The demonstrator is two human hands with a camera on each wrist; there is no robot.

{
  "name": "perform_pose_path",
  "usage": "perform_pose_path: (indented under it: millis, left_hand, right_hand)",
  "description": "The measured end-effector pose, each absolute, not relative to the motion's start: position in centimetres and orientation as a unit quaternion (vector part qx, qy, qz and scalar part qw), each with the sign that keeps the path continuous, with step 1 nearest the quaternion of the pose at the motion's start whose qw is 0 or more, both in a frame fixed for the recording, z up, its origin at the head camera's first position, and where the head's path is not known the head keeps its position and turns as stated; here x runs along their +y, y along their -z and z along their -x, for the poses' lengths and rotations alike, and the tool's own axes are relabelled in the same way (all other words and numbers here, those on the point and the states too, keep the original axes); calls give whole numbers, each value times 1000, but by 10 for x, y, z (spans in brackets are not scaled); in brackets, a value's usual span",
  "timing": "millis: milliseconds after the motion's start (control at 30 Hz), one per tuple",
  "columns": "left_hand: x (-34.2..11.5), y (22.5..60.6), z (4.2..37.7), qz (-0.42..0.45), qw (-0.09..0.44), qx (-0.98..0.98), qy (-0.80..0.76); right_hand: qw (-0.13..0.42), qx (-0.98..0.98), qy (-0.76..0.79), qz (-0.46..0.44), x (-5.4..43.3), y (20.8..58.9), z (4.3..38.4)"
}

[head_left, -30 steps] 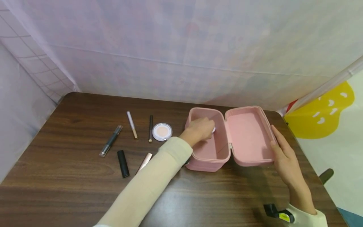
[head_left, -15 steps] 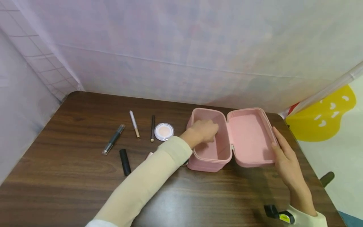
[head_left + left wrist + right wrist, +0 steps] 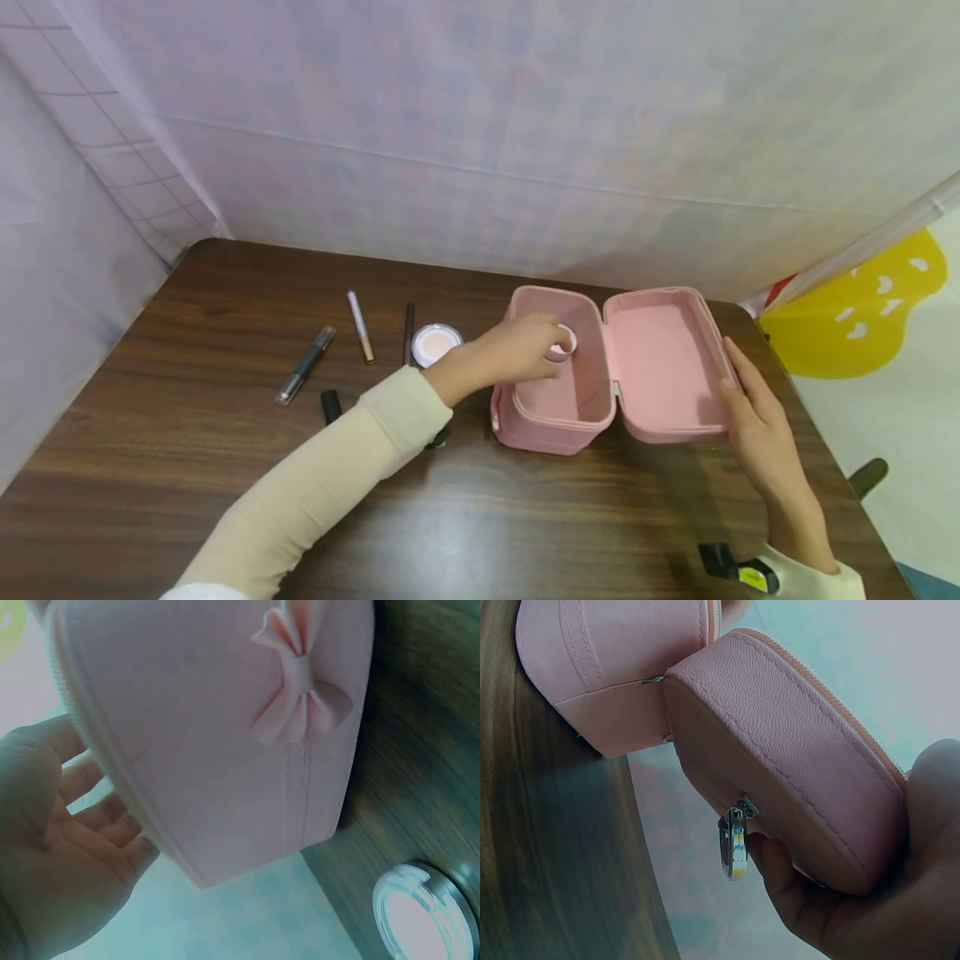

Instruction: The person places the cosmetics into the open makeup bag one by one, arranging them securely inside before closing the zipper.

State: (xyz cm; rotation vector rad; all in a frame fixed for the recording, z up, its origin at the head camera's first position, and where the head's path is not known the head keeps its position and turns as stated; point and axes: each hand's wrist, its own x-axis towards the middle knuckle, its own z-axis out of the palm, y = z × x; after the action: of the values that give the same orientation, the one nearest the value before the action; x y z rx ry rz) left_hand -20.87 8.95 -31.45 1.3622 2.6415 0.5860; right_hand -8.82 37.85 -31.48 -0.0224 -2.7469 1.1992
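Note:
A pink cosmetic case (image 3: 551,437) stands on the table with its lid (image 3: 667,367) folded out to the right. My left hand (image 3: 528,346) reaches over its left rim, fingers apart and slightly bent. Right at those fingertips is a small round white-rimmed item (image 3: 572,342) inside the case, partly covered by a finger. In the left wrist view the left hand (image 3: 67,832) shows past the bow-trimmed side of the case. My right hand (image 3: 761,425) grips the lid's outer edge. The right wrist view shows that hand (image 3: 877,907) beside the lid's metal ring (image 3: 735,844).
Left of the case lie a round compact (image 3: 435,340), a slim dark pencil (image 3: 408,329), a white-and-gold pen (image 3: 360,325) and a double-ended stick (image 3: 306,365). A black tube (image 3: 331,405) is partly under the left sleeve. A curtain hangs behind the table (image 3: 487,517).
The left hand loosens from a curled shape and its forearm draws back leftward, bringing the round item into sight in the case. The right hand keeps its grip on the lid.

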Motion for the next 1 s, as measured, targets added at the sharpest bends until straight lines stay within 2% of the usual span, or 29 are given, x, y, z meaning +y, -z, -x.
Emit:
perform_pose_path:
  millis: [433,1000]
  left_hand:
    - [37,302,185,-441,28,852,-283]
    - [-57,324,176,-333,-52,865,-372]
  right_hand:
    - [88,-913,-398,-1,377,318,88]
    - [95,-911,-402,7,376,322,87]
